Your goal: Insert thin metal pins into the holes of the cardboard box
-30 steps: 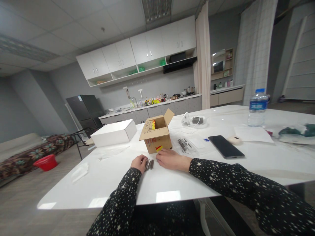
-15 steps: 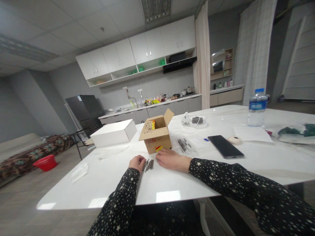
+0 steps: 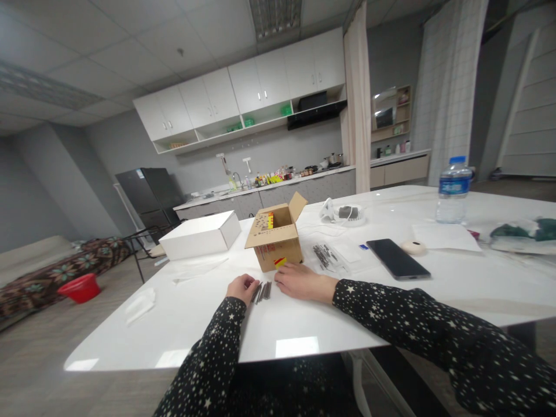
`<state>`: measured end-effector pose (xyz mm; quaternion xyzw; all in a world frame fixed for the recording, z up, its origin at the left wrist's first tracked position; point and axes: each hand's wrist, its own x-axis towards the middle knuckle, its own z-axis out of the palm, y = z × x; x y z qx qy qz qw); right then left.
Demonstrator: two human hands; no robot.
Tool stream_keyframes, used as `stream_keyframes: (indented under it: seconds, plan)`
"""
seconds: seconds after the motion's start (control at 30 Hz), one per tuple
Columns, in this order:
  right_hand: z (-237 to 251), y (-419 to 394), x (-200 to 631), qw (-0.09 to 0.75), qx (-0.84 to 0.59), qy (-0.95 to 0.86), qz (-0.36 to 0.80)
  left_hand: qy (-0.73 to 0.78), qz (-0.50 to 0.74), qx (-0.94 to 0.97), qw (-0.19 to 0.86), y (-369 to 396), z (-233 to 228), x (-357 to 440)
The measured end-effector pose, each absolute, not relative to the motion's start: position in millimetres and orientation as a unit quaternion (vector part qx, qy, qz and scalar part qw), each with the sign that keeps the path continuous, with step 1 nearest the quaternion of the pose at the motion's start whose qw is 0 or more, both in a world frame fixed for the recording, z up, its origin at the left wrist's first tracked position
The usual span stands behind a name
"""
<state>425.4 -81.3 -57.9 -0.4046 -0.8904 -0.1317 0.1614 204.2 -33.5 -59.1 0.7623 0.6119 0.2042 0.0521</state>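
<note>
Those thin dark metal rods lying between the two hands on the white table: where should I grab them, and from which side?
Probably pinch the small bunch of thin dark metal rods across its middle, coming from above. The rods lie flat on the glossy white table, roughly parallel and pointing away from the person, so ends give little purchase. The left hand touches one side; the right hand lies close on the other.
</note>
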Motion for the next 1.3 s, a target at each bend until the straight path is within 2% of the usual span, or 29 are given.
stream_keyframes:
  seconds: [1.3]
  plan:
    - [-56.9,-82.1,425.1,0.162,-0.405,-0.890,-0.131,0.596,0.224,0.770,0.045,-32.5,-63.2,202.8]
